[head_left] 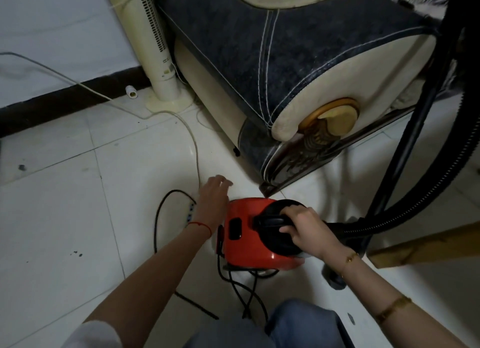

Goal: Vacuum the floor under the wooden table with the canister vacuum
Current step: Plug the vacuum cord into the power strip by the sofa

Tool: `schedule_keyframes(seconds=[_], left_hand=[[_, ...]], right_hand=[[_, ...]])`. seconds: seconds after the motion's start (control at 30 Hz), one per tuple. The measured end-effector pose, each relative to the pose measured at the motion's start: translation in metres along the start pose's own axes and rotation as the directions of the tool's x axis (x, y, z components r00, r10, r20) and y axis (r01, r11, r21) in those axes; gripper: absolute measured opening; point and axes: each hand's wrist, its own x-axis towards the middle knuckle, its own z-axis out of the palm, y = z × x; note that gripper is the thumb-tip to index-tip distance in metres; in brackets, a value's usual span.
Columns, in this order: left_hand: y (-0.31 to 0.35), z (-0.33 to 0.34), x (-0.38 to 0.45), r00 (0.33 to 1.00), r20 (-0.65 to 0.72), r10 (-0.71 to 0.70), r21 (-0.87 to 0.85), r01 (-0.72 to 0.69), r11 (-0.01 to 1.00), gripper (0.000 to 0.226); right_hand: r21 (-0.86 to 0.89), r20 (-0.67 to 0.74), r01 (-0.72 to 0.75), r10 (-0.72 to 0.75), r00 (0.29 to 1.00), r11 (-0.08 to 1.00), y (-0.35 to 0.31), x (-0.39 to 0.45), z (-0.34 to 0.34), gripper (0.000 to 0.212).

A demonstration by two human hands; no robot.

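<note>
A red canister vacuum (249,246) with a black lid and handle sits on the white tiled floor in front of me. My right hand (306,229) grips the black handle on its top. My left hand (214,197) hovers with relaxed fingers just beyond the vacuum's left side, over a power strip (191,209), holding nothing. A black ribbed hose (441,171) and a black wand (405,145) rise from the vacuum's right end toward the upper right. Its black power cord (246,295) lies tangled under the body. A wooden table edge (428,246) juts in at the right.
A dark blue and cream sofa arm (298,62) stands close behind the vacuum. A cream tower fan (153,43) stands by the wall, its white cable (192,140) running across the tiles toward the power strip. My knee in jeans (298,324) is at the bottom.
</note>
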Motion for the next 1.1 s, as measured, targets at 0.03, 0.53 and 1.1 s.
schedule_keyframes(seconds=[0.03, 0.53, 1.1], left_hand=[[0.005, 0.008, 0.007, 0.998, 0.063, -0.007, -0.026, 0.009, 1.000, 0.037], [-0.081, 0.078, 0.027, 0.762, 0.584, -0.279, 0.257, 0.152, 0.954, 0.044], [-0.085, 0.109, 0.009, 0.750, 0.588, -0.304, 0.422, 0.036, 0.906, 0.021]], right_hand=[[0.010, -0.005, -0.002, 0.002, 1.000, 1.000, 0.001, -0.003, 0.001, 0.021], [0.010, -0.026, 0.028, -0.028, 0.999, 1.000, 0.009, -0.014, 0.013, 0.025], [0.014, -0.030, 0.038, -0.038, 0.999, 0.999, 0.009, -0.013, 0.012, 0.026]])
